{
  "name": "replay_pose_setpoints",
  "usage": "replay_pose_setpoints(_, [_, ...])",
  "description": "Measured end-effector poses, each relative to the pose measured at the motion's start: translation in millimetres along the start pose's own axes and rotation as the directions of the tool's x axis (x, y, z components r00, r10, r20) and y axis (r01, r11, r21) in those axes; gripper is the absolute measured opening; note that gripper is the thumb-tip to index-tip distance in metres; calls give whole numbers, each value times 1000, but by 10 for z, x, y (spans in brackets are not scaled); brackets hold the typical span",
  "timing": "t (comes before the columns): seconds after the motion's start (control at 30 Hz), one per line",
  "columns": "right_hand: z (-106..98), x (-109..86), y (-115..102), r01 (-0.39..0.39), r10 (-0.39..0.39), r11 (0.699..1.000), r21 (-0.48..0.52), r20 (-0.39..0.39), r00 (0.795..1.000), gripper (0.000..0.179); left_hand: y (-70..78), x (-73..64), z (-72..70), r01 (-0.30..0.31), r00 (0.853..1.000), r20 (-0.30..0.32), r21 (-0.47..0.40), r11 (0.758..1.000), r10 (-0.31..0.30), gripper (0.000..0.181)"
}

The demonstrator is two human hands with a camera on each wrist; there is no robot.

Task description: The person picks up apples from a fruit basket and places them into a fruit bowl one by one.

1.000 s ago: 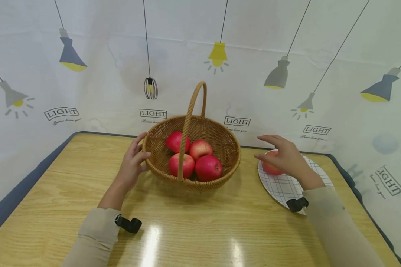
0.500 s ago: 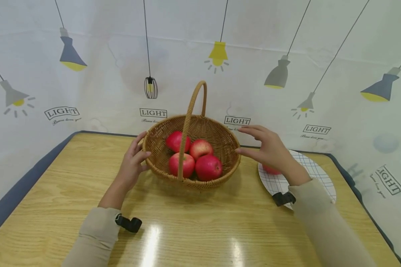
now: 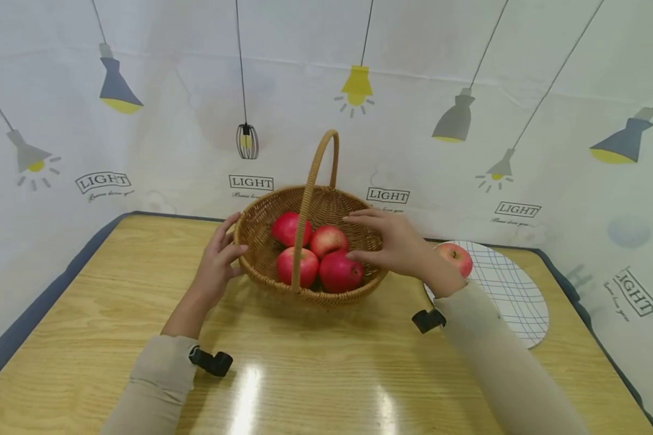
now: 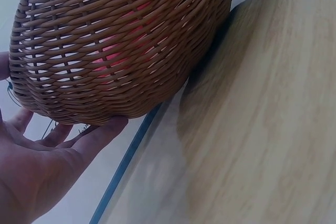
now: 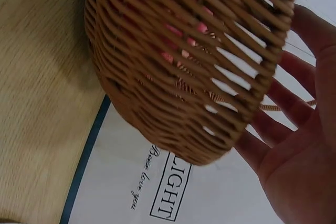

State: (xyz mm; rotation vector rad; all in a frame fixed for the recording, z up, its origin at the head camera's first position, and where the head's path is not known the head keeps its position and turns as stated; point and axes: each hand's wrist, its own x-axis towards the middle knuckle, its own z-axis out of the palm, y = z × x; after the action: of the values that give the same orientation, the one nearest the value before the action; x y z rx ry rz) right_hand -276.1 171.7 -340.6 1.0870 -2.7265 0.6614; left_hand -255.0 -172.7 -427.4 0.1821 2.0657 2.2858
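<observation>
The basket (image 3: 340,208) stands by the middle of the worktop (image 3: 305,362)'s far edge, its long axis along that edge, four apples (image 3: 328,240) inside. Over its right rim the right hand (image 3: 399,244), holding nothing, has thumb and fingers spread; the nearest apple (image 3: 338,273) lies by its thumb tip, contact unclear. The left hand (image 3: 213,266), farther off, grips the left rim. Toward the far right corner, a plate (image 3: 517,296) bears another apple (image 3: 457,258).

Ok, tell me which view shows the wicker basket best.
The head view: it shows nearly the whole wicker basket from above, handle and four apples included. The left and right wrist views show only part of it, close up and cut off at the top edge, with red glimpsed through its gaps.
</observation>
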Motion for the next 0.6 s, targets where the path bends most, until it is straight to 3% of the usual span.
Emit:
replay_pose_setpoints(0.3, [149,103,-59,19,-23,998,59,68,997,63,9,11,-4,0,1000,5,-2,1000,0,70])
replay_pose_setpoints(0.43, [220,127,-70,33,-36,999,36,89,995,56,15,7,-3,-3,1000,8,5,1000,3,70])
replay_pose_setpoints(0.6, [262,147,-96,-5,4,1000,12,105,994,54,20,-1,-5,-5,1000,9,12,1000,5,71])
